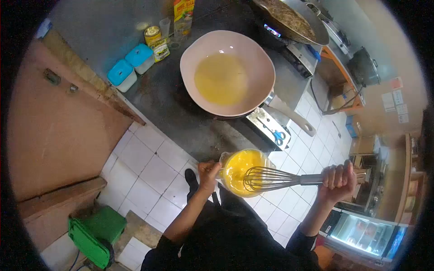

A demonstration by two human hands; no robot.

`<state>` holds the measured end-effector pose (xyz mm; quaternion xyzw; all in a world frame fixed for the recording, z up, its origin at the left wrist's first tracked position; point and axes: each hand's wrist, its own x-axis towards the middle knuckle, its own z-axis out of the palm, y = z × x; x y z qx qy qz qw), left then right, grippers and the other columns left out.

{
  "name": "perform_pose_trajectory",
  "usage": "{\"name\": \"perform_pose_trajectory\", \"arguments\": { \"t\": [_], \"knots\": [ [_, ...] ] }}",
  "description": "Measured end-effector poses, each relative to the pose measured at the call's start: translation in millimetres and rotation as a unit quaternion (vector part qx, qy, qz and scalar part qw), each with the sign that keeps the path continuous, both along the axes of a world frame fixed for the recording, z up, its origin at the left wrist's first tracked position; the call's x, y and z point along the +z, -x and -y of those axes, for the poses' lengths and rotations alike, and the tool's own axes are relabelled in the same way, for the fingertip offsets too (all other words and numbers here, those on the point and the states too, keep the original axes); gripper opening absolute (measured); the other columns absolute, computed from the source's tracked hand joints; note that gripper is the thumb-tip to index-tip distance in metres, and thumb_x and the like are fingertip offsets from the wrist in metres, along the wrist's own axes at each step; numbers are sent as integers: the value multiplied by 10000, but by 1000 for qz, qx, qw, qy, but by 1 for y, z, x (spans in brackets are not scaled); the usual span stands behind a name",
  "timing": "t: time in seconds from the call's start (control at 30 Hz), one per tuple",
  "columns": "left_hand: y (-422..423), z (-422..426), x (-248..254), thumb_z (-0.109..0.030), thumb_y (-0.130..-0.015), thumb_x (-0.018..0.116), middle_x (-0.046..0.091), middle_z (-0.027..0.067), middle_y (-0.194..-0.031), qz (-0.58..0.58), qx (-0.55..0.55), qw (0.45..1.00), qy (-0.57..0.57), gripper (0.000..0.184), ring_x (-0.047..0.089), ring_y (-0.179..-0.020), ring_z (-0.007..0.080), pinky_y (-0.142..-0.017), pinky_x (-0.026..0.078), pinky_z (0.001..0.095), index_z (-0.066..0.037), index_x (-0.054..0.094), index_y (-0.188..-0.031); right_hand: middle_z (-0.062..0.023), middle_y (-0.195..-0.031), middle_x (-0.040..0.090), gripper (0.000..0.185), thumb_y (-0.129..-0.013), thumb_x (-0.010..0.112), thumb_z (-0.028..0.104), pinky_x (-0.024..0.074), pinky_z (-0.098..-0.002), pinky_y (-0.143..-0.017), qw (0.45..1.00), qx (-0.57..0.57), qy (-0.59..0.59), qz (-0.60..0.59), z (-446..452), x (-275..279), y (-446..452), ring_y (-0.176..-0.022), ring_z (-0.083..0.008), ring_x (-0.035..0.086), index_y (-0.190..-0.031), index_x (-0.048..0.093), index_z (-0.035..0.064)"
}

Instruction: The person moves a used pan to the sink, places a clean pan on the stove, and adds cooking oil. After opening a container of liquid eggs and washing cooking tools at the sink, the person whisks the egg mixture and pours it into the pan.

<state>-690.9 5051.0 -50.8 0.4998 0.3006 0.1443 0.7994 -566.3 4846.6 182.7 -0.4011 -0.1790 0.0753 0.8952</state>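
Observation:
My left hand point(209, 175) is closed on the handle of a clear jug point(269, 165) holding yellow beaten egg point(242, 169). My right hand point(337, 181) grips the metal handle of a balloon whisk point(275, 179), whose wire end reaches over and into the jug's opening. Beyond the jug, a pink pan point(190, 86) with yellowish oil in its bottom sits on a portable stove point(271, 128), its pale handle pointing to the lower right. Blue-handled scissors point(279, 135) lie on the stove's front panel.
Blue-lidded containers point(139, 55), a can point(153, 34), a sachet point(160, 49) and a yellow-red pack point(184, 16) stand on the dark counter point(158, 99). A second pan point(322, 31) sits on another stove point(300, 58). A green bin point(92, 235) and a glass-front fridge point(364, 232) are lower down.

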Motion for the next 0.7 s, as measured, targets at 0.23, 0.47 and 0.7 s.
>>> {"name": "perform_pose_trajectory", "arguments": {
  "t": [0.23,0.47,0.7],
  "knots": [
    [2,-3,10,-147,-727,597,431,-50,-501,-14,111,993,47,280,389,-488,57,-466,275,258,-24,515,-489,44,-415,263,247,-886,347,118,212,-238,-306,998,47,-48,7,7,6,-21,-320,-52,191,-641,318,130],
    [20,-28,84,-32,-722,571,555,55,-624,60,210,968,120,213,517,-604,131,-602,406,258,-78,513,-521,53,-410,280,225,-898,350,149,217,-220,-316,983,120,-132,-40,-8,36,-56,-324,-53,230,-691,422,99],
    [20,-67,163,-68,-727,557,519,22,-602,76,202,974,69,214,478,-571,113,-574,387,253,-76,495,-523,69,-385,242,382,-916,375,194,200,-234,-334,973,194,-121,-33,-60,100,-90,-308,-59,207,-536,362,169]
  ]
}}
